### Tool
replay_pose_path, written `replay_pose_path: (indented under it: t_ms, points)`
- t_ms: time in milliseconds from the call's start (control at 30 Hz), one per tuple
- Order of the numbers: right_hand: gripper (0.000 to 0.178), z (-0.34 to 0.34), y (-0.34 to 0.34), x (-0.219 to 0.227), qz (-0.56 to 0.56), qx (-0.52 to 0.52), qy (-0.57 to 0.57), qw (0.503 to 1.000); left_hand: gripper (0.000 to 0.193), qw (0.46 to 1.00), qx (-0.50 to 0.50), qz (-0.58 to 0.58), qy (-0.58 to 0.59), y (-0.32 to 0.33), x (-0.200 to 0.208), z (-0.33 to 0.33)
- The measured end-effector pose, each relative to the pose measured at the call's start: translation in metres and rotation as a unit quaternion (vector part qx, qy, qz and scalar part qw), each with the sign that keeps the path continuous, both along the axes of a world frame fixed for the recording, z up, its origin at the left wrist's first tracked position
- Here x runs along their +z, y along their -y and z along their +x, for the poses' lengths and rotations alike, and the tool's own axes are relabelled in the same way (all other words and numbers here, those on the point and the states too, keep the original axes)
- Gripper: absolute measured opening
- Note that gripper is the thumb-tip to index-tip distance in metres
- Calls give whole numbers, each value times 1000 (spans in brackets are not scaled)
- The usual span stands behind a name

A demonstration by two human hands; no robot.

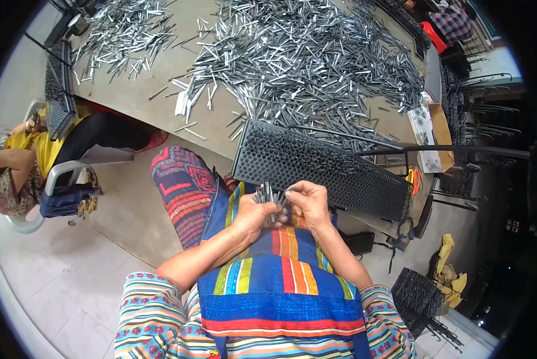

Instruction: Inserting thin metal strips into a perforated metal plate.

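Over my lap, my left hand is closed round a bunch of thin grey metal pieces, their ends sticking up past the thumb. Close beside it on the right, my right hand has its thumb and fingers pinched together at the bunch. What sits in that pinch is too small and blurred to make out. Just beyond both hands a long black perforated rack lies tilted against the table's near edge, with dark pieces standing in part of its holes.
A big heap of loose metal pieces covers much of the table, with a smaller heap at left. Right of the rack are an open cardboard box and orange-handled scissors. Another person sits at far left.
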State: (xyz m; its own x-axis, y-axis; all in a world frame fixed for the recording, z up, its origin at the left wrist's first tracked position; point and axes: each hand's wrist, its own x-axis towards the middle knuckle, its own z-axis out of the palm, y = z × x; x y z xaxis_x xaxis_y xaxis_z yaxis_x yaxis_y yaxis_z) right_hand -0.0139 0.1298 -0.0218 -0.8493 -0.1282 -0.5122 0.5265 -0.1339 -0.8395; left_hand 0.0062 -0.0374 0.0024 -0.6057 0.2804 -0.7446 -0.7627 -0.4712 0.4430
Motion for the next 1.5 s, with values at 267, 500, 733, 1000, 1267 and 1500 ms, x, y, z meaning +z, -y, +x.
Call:
replay_pose_path:
  t_ms: [267, 500, 733, 1000, 1267, 1500]
  points:
    - [6, -11, 2, -1, -97, 60, 68, 991, 13, 998, 19, 54, 0, 10, -1, 2]
    - [4, -24, 21, 13, -17, 16, -55, 998, 12, 998, 34, 0, 51, 26, -12, 3]
    - [4, -50, 59, 15, 99, -23, -238, 966, 13, 999, 26, -24, -5, 34, -15, 16]
    - [7, -68, 90, 4, 221, 16, -406, 887, 8, 995, 88, -39, 6, 42, -14, 15]
    - [10, -72, 96, 0, 290, 47, -467, 834, 11, 995, 90, -28, 23, 47, -14, 10]
    - [9, -76, 102, 5, 328, 65, -450, 828, 13, 994, 100, -16, 25, 49, -22, 7]
